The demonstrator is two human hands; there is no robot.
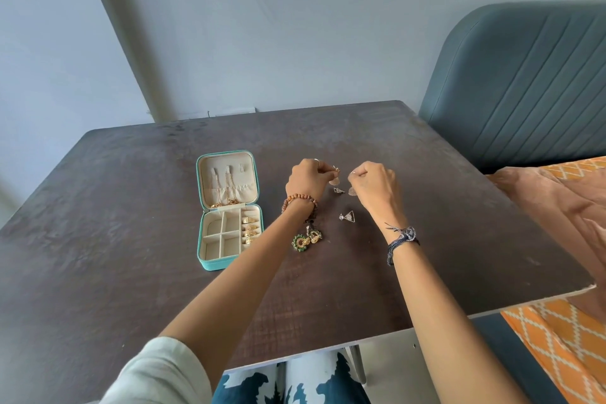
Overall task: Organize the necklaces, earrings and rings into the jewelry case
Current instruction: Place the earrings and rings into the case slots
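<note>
Nearest you, your two forearms reach out over the dark table (131,207), wrists raised clear of the top. Just beyond your left forearm lies a pair of green and gold earrings (306,240), and between your wrists rests a small silver triangle earring (348,216); these look light, stiff and a little snaggy, so take each by its hook or post, not by the dangling part. Farther on, your left hand (306,179) curls with thumb and fingertips pinching a small fan-shaped earring (334,176), which hangs just above the table. Your right hand (377,187) is curled the same way, fingertips pressed together as if nipping something tiny, perhaps the earring's back; what it holds is too small to tell. Two more silver pieces (339,190) lie below the gap between your hands. Off to the left the teal jewelry case (200,239) lies open: gold rings (252,229) fill the right-hand slots, gold necklaces (226,188) hang in the lid, and the square compartments look empty, likely where the earrings belong.
</note>
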